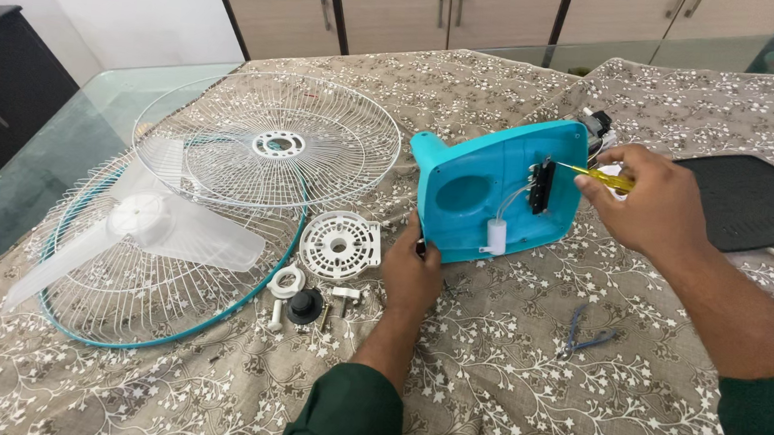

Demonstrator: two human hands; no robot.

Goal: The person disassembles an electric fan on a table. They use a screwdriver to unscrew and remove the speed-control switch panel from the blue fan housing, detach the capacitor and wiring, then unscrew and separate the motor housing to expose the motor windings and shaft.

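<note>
We take the teal plastic fan housing (pixel 492 185) as our landmark; it stands on edge on the brown floral tablecloth (pixel 503 386), its hollow inner face turned toward us. Far to its left lies a teal-rimmed white wire guard (pixel 99 304) with the translucent white three-blade propeller (pixel 139 219) resting in it, and a second white wire guard (pixel 268 137) overlaps that one. Just left of the housing's lower corner sits a round white slotted plastic cover (pixel 340 244), with a white ring, a black knob and small screws (pixel 310 302) below it.

Our left hand (pixel 412 276) is curled against the housing's lower left edge, steadying it; its fingers are closed on that rim. On the housing's inner face we see a small black switch block (pixel 542 186) and a white cylindrical capacitor (pixel 495 236) joined by thin wires. Our right hand (pixel 654 208) comes in from the housing's right, clamped on a yellow-handled screwdriver (pixel 601 176) whose long axis runs nearly level, tip pointing left and touching the switch block. The right hand is the nearer to that block. Below-right of the housing lie blue-handled pliers (pixel 586 339); to its right rests a black textured plastic tray (pixel 752 201).
</note>
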